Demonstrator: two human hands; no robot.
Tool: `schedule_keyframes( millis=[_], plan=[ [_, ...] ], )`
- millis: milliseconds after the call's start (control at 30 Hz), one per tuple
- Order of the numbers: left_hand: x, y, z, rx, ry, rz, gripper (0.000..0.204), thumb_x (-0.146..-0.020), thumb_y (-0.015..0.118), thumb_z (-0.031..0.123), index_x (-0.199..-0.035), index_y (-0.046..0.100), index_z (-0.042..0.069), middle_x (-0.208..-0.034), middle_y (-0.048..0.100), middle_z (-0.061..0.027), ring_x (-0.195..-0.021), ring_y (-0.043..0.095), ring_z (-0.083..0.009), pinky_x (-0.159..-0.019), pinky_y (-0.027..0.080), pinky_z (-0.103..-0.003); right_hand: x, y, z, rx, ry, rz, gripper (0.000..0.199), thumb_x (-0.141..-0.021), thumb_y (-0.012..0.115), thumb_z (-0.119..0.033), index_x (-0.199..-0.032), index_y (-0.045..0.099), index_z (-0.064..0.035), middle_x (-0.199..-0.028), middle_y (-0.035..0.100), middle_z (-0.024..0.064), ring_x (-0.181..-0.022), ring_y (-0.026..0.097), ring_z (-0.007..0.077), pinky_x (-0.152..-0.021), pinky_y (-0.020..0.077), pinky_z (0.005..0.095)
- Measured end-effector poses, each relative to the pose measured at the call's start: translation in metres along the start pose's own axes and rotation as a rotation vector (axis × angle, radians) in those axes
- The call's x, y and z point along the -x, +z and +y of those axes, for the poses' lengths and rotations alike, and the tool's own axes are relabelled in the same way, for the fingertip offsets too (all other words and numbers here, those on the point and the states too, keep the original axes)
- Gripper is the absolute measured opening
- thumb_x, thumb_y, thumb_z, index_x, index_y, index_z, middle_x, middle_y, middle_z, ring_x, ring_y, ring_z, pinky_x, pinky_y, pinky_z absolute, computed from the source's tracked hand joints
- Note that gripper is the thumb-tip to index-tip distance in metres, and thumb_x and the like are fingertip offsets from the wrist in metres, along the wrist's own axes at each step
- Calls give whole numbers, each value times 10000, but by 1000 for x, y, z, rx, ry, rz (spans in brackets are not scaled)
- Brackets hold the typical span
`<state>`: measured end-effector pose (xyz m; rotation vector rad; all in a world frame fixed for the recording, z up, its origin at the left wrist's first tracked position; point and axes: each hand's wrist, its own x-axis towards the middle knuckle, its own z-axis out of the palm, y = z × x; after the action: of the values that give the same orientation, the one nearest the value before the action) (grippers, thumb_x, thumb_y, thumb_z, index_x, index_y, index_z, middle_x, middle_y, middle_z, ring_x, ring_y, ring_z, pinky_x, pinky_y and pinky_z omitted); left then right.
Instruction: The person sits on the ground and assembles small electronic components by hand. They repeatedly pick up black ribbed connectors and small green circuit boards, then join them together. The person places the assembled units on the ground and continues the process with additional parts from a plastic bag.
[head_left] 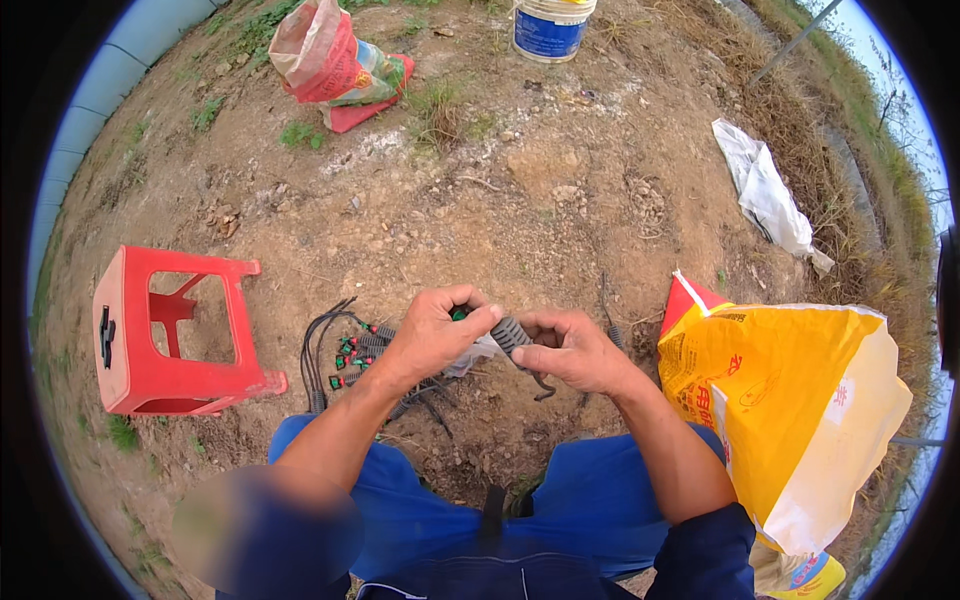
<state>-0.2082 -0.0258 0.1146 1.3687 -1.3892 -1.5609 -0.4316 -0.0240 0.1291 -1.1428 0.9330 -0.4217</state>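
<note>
Between my two hands, just in front of my knees, is a grey ribbed piece point(511, 338) with a thin black hooked end below it. My left hand point(440, 328) is closed round its left end, thumb on top, and a bit of green shows by the fingers. My right hand point(575, 348) pinches the other end between thumb and fingers. Under my left forearm, on the ground, lies a pile of similar grey ribbed pieces point(372, 345) with green and red tips and black tubes. Some clear plastic point(478, 355) shows behind my left hand, partly hidden.
A red plastic stool point(195, 385) lies on its side at the left. A yellow and white sack point(780, 390) stands close to my right arm. Farther off are a red sack point(335, 60), a white and blue bucket point(550, 32) and a white sheet point(765, 190) on the dirt.
</note>
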Motion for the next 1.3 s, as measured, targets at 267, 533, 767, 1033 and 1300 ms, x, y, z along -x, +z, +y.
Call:
schedule_keyframes(
  millis=[267, 533, 767, 1033, 1300],
  plan=[
    [-22, -22, -5, 314, -7, 281, 258, -934, 669, 166, -710, 577, 76, -589, 524, 40, -456, 424, -24, -397, 327, -228, 11, -15, 12, 445, -89, -54, 387, -813, 746, -175, -1136, 634, 5, -852, 658, 58, -794, 606, 124, -700, 493, 293],
    [-22, -16, -12, 453, -76, 259, 287, -984, 624, 280, -813, 588, 52, -632, 522, 16, -440, 433, -48, -368, 334, -230, 11, 0, 13, 190, 147, -281, 504, -805, 741, -127, -1245, 532, 3, -970, 667, 114, -784, 646, 157, -698, 536, 294],
    [-4, 7, -3, 742, -303, 79, 369, -1016, 558, 402, -850, 555, 73, -662, 533, -14, -449, 453, -77, -361, 345, -221, 11, 0, 0, -514, -55, 3, 320, -832, 700, -20, -1106, 537, -37, -1099, 652, 168, -838, 704, 231, -683, 599, 354],
    [7, 27, -1, 550, -295, 67, 429, -993, 592, 431, -766, 545, 70, -565, 527, -20, -355, 404, -78, -312, 291, -240, 6, 10, 2, -417, -232, 218, 307, -832, 699, -42, -1084, 523, -50, -1025, 642, 135, -786, 675, 182, -649, 580, 331],
    [8, 34, -6, 532, -277, 85, 446, -996, 584, 446, -757, 552, 70, -544, 521, -17, -359, 403, -77, -324, 278, -242, 3, 19, 6, -18, -331, 306, 203, -827, 690, -83, -1008, 636, -11, -843, 646, 52, -672, 595, 112, -613, 482, 269]
  ],
)
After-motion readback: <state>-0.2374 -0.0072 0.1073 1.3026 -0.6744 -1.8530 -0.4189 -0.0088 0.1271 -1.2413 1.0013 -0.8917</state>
